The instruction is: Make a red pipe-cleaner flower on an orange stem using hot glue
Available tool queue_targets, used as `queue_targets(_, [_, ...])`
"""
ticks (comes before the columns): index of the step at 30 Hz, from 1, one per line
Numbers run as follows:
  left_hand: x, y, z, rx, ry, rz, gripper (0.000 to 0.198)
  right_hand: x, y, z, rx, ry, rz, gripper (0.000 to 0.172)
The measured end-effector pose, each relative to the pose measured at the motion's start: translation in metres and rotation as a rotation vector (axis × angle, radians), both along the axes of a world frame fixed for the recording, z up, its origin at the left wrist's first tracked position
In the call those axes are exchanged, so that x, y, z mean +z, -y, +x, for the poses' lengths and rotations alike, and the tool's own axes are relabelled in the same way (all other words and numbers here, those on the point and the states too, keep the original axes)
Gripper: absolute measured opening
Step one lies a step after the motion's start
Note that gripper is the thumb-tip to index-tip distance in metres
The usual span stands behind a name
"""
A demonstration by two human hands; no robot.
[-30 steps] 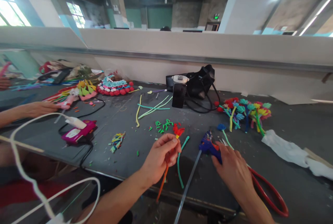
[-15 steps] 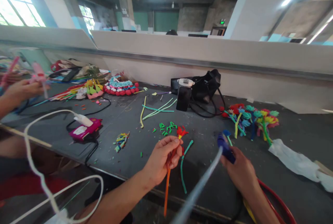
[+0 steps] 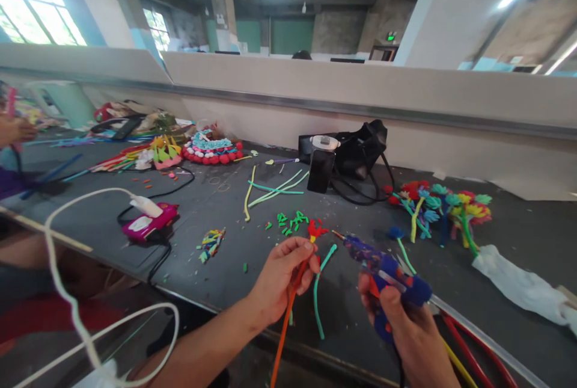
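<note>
While light shines through the windows point(image 3: 33, 18), we have a dark table point(image 3: 202, 280) in front of us, with a low pale wall point(image 3: 315, 84) along its back and a big pillar point(image 3: 455, 9) past it. Our left hand point(image 3: 283, 270) pinches an orange stem point(image 3: 285, 334); its red flower point(image 3: 318, 229) pokes up just above our grip, and the stem hangs down below. Our right hand point(image 3: 412, 331) wraps around a blue glue gun point(image 3: 372, 258), its tip point(image 3: 339, 235) near the flower but not touching. Little green bits point(image 3: 300, 218) lie just behind the flower.
</note>
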State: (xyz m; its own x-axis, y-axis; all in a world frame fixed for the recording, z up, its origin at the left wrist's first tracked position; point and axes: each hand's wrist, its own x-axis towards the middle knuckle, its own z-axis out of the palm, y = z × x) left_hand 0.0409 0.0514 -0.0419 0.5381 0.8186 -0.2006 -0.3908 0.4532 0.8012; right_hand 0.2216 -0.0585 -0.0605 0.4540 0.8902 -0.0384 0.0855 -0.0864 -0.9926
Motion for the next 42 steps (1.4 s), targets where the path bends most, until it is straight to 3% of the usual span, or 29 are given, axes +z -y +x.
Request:
queue_targets(4, [0.000,0.000,0.000,-0.004,-0.017,0.008,0.022,-0.004,0.001,-0.009,0.057,0.075,0.109,0.040])
queue_targets(10, [0.002,0.002,0.000,-0.007,-0.029,0.014,0.023,-0.008,-0.002,-0.024,-0.080,0.144,0.140,0.040])
queue_targets(12, [0.002,0.003,0.000,-0.007,-0.035,0.019,0.023,-0.007,-0.003,-0.025,-0.057,0.193,0.158,0.039])
queue_targets(20, [0.002,0.003,0.001,-0.024,-0.053,0.021,0.020,0.009,-0.008,-0.023,0.021,0.258,0.197,0.032])
queue_targets(42, [0.002,0.004,0.002,-0.035,-0.031,0.021,0.017,0.006,-0.007,-0.019,0.051,0.346,0.078,0.038])
